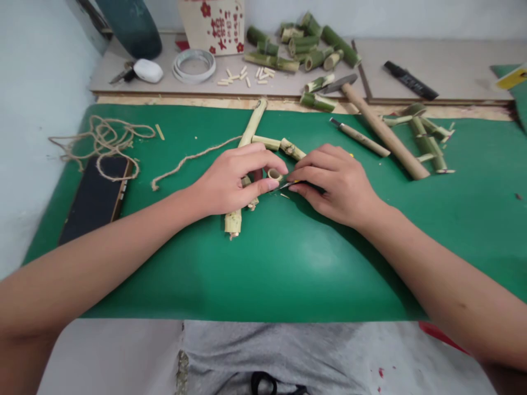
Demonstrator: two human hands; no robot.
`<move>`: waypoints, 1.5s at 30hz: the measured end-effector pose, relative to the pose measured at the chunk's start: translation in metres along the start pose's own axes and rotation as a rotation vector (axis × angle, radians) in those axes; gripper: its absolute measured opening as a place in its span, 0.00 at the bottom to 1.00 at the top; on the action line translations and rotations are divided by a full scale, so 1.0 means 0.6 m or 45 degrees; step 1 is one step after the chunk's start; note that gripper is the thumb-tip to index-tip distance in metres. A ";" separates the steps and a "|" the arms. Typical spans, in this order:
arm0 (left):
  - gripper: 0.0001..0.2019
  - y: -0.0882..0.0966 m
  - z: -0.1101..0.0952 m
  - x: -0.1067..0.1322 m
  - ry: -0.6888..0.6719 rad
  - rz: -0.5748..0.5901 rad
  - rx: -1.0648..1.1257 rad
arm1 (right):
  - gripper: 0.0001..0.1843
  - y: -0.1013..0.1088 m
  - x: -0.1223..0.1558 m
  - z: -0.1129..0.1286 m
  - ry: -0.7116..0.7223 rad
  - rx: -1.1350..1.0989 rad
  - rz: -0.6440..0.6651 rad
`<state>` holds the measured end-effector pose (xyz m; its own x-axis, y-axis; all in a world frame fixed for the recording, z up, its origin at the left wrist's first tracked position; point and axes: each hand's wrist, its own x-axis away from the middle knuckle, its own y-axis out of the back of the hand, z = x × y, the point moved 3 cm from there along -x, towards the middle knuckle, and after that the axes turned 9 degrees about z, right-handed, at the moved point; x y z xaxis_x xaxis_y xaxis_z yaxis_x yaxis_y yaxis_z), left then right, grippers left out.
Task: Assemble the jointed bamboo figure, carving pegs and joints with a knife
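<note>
My left hand [236, 178] is closed around a short, hollow bamboo piece [274, 174], its open end facing up. That hand lies over a bamboo framework with a long pale bamboo stick [252, 125], whose lower end shows below my fingers. Pinched in my right hand [335, 184] is a craft knife [285, 186]; its thin blade points left at the bamboo piece, and most of the handle is hidden. I cannot tell whether the blade touches it. Just behind my hands are a bamboo crosspiece [267, 142] and a knobbly bamboo segment [292, 148].
Twine [111, 137] lies partly over a dark phone [96, 197] on the left. A hammer [382, 129], a wooden-handled chisel [362, 137] and a bamboo assembly [428, 142] are at right. Cut bamboo [304, 44], small pegs [247, 75], tape [193, 66] and a marker [410, 80] line the back.
</note>
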<state>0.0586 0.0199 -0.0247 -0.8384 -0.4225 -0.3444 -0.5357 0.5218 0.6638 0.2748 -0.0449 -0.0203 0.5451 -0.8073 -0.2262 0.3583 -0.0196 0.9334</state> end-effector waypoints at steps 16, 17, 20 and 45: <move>0.11 0.002 0.001 -0.004 0.032 0.013 0.059 | 0.09 -0.014 -0.004 -0.005 -0.031 0.019 -0.041; 0.11 0.002 0.001 -0.004 0.022 0.001 0.058 | 0.09 -0.015 -0.004 -0.006 -0.022 0.033 -0.046; 0.11 0.002 0.001 -0.004 0.012 -0.017 0.057 | 0.07 -0.009 -0.002 -0.005 0.023 0.022 -0.082; 0.11 0.003 -0.002 -0.006 0.022 -0.086 -0.028 | 0.10 -0.011 -0.019 0.005 -0.008 0.010 0.038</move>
<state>0.0606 0.0214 -0.0218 -0.7986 -0.4690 -0.3773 -0.5882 0.4753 0.6543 0.2638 -0.0376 -0.0231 0.5503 -0.8115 -0.1966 0.3361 -0.0003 0.9418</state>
